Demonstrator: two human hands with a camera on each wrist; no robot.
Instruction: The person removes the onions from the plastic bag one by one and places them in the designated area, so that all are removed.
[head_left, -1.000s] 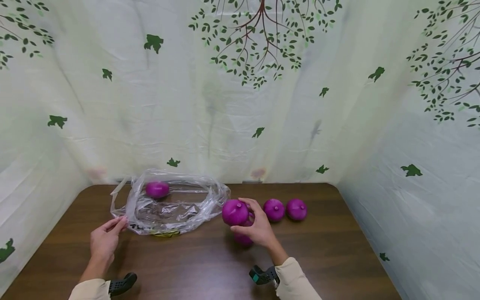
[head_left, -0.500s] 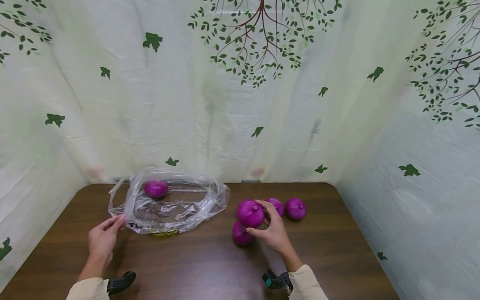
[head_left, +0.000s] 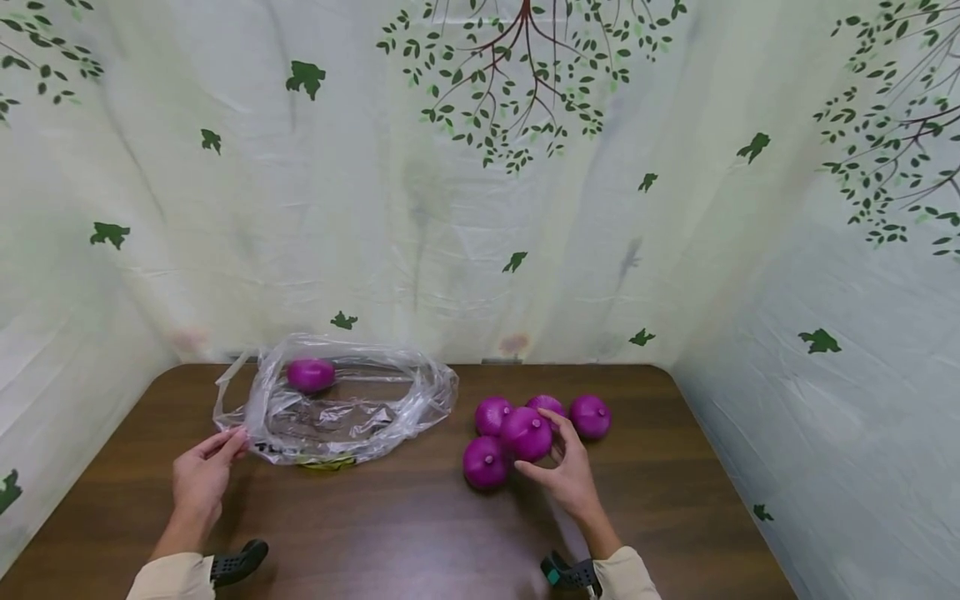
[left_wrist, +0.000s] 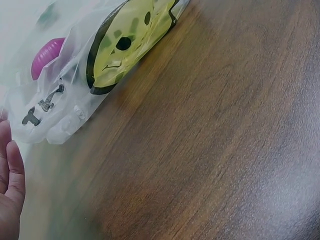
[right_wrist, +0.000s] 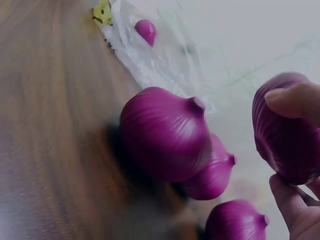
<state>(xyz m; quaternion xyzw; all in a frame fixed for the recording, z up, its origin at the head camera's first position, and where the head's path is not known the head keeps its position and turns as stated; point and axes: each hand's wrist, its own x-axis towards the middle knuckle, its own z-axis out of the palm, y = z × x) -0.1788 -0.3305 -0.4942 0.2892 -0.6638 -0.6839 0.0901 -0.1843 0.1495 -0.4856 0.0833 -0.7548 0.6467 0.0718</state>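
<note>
My right hand holds a purple onion between thumb and fingers, raised over the others. In the right wrist view the thumb lies across the side of this held onion. Close to its left are a front onion and one behind it. Partly covered by the held one is another onion, with a further onion to its right. On the left, my left hand pinches the near left edge of a clear plastic bag. Inside the bag lies a single onion.
The brown wooden table ends at a pale curtain with printed leaves along the back and sides. A yellow printed figure shows on the bag's near side. Each wrist wears a dark strap-on device.
My right hand has moved right with the held onion, away from the bag and across the other onions, uncovering the two at the left. The left hand stays at the bag's edge.
</note>
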